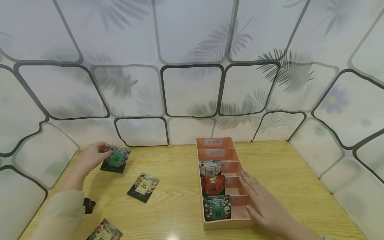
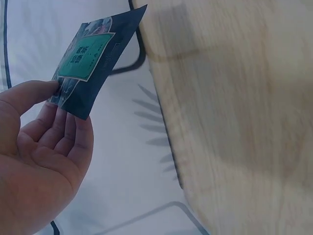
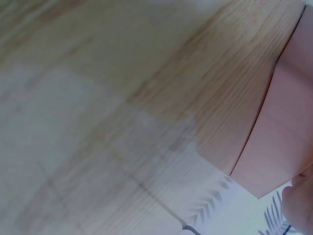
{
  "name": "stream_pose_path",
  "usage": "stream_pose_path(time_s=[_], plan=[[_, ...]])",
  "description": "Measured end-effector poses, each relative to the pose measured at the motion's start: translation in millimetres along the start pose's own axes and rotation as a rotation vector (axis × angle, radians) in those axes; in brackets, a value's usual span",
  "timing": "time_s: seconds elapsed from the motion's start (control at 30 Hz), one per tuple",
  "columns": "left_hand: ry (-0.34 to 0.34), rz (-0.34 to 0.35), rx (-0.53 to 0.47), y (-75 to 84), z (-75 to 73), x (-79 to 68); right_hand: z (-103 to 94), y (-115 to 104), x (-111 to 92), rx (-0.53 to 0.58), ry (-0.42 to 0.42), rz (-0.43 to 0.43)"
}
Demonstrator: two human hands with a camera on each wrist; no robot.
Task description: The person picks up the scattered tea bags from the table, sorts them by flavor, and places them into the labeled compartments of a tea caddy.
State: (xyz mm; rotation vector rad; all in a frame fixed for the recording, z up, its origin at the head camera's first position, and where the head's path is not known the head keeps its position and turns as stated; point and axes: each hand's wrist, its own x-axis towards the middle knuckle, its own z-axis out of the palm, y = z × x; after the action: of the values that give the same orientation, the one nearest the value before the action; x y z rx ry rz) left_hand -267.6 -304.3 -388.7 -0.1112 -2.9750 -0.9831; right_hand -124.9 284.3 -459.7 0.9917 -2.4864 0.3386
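Black packet with green label was pinched between the thumb and curled fingers of the left hand, left of centre in the head frame. In the left wrist frame, this packet sat tilted at upper left, the thumb overlapping its face. The right hand, positioned at lower right, rested with fingers extended along the right rim of the pink tray. The two hands were well apart.

A black item was located at the left wrist, beside a pale sleeve. The tray's five compartments ran in a column right of centre. The lower three each contained a packet at the left: grey-white, red and dark with a green label, listed downward. Paper labels marked the compartments.

One yellow-labelled packet lay flat below and right of the left hand; a second packet was cut off by the bottom edge. Both lay on the wood-grain table. A pale patterned backdrop filled the upper frame.
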Motion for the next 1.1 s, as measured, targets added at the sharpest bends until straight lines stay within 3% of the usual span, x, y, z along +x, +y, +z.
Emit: stream_pose_path(time_s=[0.33, 1.1], plan=[[-0.012, 0.083, 0.007, 37.5, 17.7, 10.9, 1.4, -1, -3, -0.012, -0.058, 0.05], [-0.047, 0.216, -0.082, 103.8, 56.0, 39.7, -1.2, -2, 0, -0.028, -0.02, 0.031]])
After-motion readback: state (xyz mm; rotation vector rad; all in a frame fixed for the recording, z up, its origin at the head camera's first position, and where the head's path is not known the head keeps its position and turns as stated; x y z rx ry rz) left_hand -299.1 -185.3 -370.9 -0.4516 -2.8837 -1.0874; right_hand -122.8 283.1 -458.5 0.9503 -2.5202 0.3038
